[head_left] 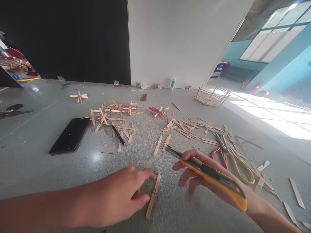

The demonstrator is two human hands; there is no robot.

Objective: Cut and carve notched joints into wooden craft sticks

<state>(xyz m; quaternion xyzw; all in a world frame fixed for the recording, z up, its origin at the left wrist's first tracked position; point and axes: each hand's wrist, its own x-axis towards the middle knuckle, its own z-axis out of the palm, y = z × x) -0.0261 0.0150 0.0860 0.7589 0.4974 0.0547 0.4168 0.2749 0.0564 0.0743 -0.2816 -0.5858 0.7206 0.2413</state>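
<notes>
My right hand [194, 171] grips a yellow and black utility knife [213, 176], its blade pointing up and to the left. Close in front of the blade tip lie two short wooden sticks, one of them a cut popsicle stick [157, 145]. My left hand [126, 194] hovers low with thumb and index finger apart, holding nothing. Just right of those fingers, a longer popsicle stick [153, 196] with dark pen marks lies at a slant on the grey table. Whether a fingertip touches it I cannot tell.
Pliers [224, 150] with red and yellow handles lie among stick scraps at right. A phone [70, 136], a black pen [118, 134] and a pile of sticks [114, 111] are at left. A glue bottle [173, 84] and a stick frame [212, 96] stand farther back.
</notes>
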